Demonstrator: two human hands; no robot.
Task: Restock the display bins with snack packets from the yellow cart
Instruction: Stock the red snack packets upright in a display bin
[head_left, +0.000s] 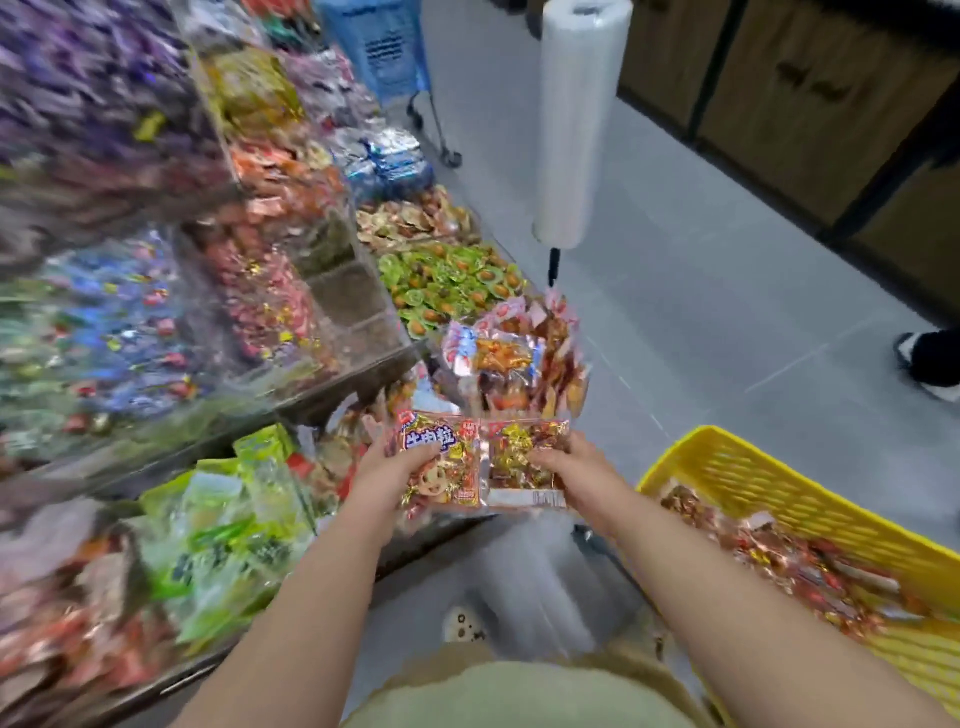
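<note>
The two snack packets you carry, the left packet (441, 467) and the right packet (522, 457), are clear film bags stuffed with small wrapped pieces. You hold them side by side, edges touching or nearly so, above the front display bins (363, 322) and to the left of the yellow cart (753, 467).

Expect them to be light, soft and crinkly. The film will likely slide under dry skin and the contents will shift, so a pinch at a corner seal would let the bag swing. It is better to take each across its lower body, with the thumb on the face.

Your left hand (387, 473) grips its packet at the lower left, thumb curled over the printed front. Your right hand (576, 470) grips the other from its right edge, fingers (543, 460) bent onto the face. Neither hand is slack.

Similar loose packets (779, 561) lie in the cart. Just beyond your hands a heaped bin (519, 358) holds red-and-white packs.
</note>
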